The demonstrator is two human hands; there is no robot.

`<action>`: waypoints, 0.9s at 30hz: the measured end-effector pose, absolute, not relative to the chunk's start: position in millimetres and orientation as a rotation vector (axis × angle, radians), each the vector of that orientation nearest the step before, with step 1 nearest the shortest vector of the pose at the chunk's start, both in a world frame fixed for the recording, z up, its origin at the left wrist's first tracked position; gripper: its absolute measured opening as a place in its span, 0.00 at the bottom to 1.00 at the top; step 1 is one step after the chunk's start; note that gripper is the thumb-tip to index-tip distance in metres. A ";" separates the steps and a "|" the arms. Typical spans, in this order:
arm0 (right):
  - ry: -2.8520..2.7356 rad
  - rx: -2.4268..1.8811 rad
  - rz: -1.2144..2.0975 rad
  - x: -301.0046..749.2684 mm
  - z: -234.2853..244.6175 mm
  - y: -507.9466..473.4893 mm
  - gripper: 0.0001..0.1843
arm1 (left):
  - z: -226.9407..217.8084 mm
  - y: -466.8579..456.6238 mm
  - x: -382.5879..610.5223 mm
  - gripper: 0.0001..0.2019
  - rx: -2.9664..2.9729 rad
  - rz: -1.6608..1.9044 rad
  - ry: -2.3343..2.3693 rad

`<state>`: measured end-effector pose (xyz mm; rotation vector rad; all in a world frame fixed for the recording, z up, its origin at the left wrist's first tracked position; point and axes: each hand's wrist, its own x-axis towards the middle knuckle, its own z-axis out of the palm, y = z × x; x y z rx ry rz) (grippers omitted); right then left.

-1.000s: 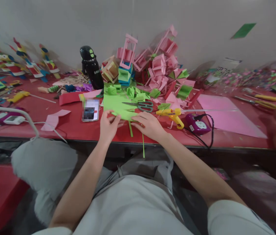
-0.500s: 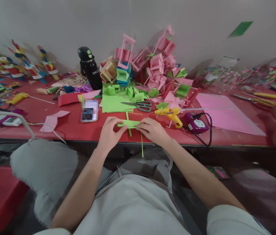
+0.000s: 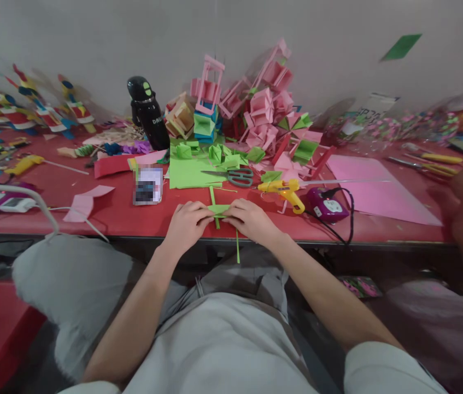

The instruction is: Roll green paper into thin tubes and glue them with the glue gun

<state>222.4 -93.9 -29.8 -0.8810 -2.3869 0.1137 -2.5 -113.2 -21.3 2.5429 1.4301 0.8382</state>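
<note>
Small light-green folded paper piece (image 3: 218,208): where is it sitting?

Me: It is lying at the middle of the frame, on the red tabletop (image 3: 112,210) near its front edge, between my two hands.

Other: And your fingers?

Me: My left hand (image 3: 188,221) is pinching the piece's left end and my right hand (image 3: 250,219) is pinching its right end. On both, thumb and fingertips are closed together on the paper. A thin green paper strip (image 3: 212,194) is crossing the piece, over or under I cannot tell, and pointing up the frame toward the grey-handled scissors (image 3: 235,176) on the flat light-green paper sheet (image 3: 186,174).

Other: How are you getting a clean crease?

Me: I am judging that it is wanting even pressure from both sides, with the edges lined up first and the piece flat against the table so it is not twisting. I am also minding that the strip is not getting caught in the fold. The yellow glue gun (image 3: 284,190), just right of centre, is lying near my right hand.
</note>
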 end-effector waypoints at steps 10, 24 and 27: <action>-2.384 -0.853 0.123 220.5 -31.1 -88.8 0.10 | -24.6 -108.9 -4.1 0.05 2.649 0.854 1.315; -2.447 -0.849 0.102 227.9 -31.0 -85.0 0.13 | -4.6 -96.6 -7.1 0.09 2.744 0.481 1.128; -2.443 -0.840 0.100 228.5 -30.7 -84.6 0.13 | 6.9 -95.9 -6.4 0.10 2.804 0.330 1.122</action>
